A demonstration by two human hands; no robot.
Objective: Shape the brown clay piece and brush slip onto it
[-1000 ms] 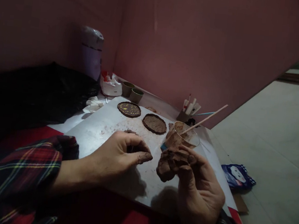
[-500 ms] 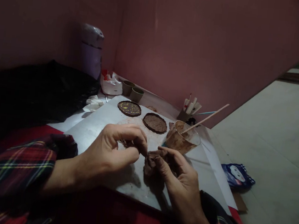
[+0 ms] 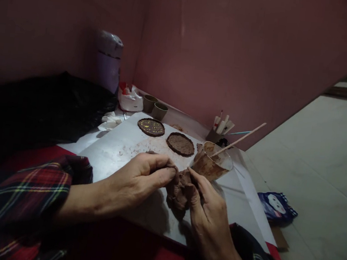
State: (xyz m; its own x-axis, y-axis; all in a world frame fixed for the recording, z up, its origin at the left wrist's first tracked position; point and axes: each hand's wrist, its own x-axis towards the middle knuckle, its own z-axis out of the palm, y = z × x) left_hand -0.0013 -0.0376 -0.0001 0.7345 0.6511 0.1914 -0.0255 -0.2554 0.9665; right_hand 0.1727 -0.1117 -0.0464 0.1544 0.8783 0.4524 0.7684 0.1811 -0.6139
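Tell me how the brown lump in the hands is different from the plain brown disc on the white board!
The brown lump is chunky and uneven, while the plain brown disc is flat and roundish with a darker edge. The lump is held in the fingers of the left hand and right hand; the disc lies on the white board. Both are brown.

Brown clay lump [image 3: 178, 194], rough, creased, pinched between hands [image 3: 140, 176] [image 3: 210, 210].

Pink walls [image 3: 239, 58] (dimly lit) stand beside a pale tiled floor [image 3: 328, 163].
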